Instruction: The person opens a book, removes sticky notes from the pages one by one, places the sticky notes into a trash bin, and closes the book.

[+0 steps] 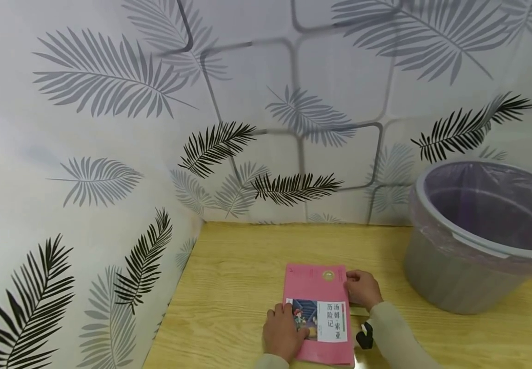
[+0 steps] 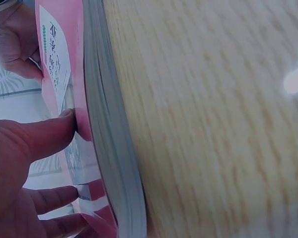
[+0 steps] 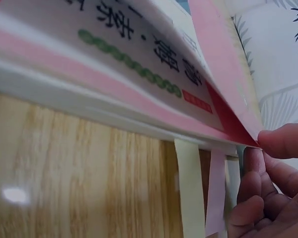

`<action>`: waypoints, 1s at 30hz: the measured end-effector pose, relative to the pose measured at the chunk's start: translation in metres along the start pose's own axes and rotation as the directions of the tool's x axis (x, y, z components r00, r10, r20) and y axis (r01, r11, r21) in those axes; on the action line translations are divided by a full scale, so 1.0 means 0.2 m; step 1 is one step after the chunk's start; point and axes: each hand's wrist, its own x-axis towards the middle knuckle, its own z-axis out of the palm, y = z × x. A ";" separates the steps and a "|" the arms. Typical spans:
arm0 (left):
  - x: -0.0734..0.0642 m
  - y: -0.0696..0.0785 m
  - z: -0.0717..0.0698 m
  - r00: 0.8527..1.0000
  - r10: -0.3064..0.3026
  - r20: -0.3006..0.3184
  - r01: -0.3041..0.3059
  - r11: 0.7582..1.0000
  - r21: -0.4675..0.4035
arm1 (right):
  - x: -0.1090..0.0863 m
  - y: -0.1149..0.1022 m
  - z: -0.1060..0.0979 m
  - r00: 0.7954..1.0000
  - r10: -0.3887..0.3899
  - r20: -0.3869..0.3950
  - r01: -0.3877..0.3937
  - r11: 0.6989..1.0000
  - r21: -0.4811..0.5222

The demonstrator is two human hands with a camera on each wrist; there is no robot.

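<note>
A pink paperback book (image 1: 309, 285) with a picture and Chinese title panel lies on the wooden table. My left hand (image 1: 282, 330) rests on the left side of its cover, thumb and fingertips touching the surface. At the upper right edge, my right hand (image 1: 364, 290) pinches the cover between thumb and fingers; in the right wrist view the cover bends up slightly there. A yellow paper strip (image 3: 190, 188) and a pink paper strip (image 3: 216, 193) stick out from the book's edge beside that hand. The thick page block (image 2: 111, 124) shows in the left wrist view.
A grey bin (image 1: 450, 277) lined with a thin purple-tinted bag stands to the right of the book. A small black object (image 1: 365, 336) is beside the right forearm. Leaf-patterned wall covering (image 1: 257, 246) meets the wooden table (image 1: 229, 287) at the back and left.
</note>
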 end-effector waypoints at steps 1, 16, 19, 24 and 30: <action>0.00 0.00 0.00 1.000 0.001 -0.003 -0.001 1.000 -0.002 | 0.00 0.00 0.00 1.000 0.006 -0.009 -0.006 1.000 -0.010; 0.00 -0.01 0.01 1.000 -0.014 0.004 0.014 1.000 -0.026 | -0.09 -0.03 0.00 1.000 0.027 0.003 -0.027 0.997 0.072; 0.00 -0.01 0.01 1.000 -0.017 0.002 0.017 0.999 -0.034 | -0.11 -0.02 0.00 1.000 -0.010 -0.011 0.011 0.998 0.066; 0.00 -0.01 0.01 1.000 -0.014 0.019 0.014 0.999 -0.043 | -0.16 -0.02 0.01 0.998 -0.052 -0.028 0.054 0.996 0.065; 0.00 -0.02 0.02 1.000 -0.012 0.013 0.012 0.999 -0.041 | -0.22 -0.05 0.03 0.995 -0.090 -0.038 0.093 0.991 0.091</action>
